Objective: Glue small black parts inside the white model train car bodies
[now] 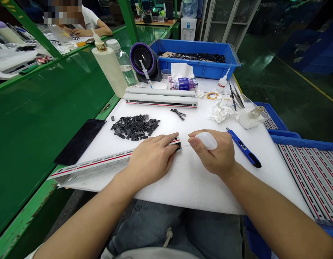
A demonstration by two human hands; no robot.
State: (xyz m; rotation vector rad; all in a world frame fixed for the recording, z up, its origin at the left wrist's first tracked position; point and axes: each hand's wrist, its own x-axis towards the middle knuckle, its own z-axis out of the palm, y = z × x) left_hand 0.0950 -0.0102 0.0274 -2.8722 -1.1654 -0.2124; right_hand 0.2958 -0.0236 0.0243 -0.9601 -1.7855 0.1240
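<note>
A long white channel-shaped rail with a red stripe and dark slots [101,158] lies slantwise on the white work board [182,194]. My left hand [152,158] lies over its right end, with the fingers closed around that end. In my right hand [219,151] is a white squeeze bottle [208,140], tipped so that its thin nozzle points left at the rail's end. Just behind my left hand sits a heap of small black rectangular pieces [135,126]. Two longer black strips [178,114] lie crossed to the right of the heap.
Behind stand two white rails [161,100], a tissue box [182,82] and a blue bin of black parts [196,66]. A blue utility knife [244,148] and crumpled tissue [221,110] lie right. A black phone-like slab [80,140] is left. A co-worker [88,23] sits far left.
</note>
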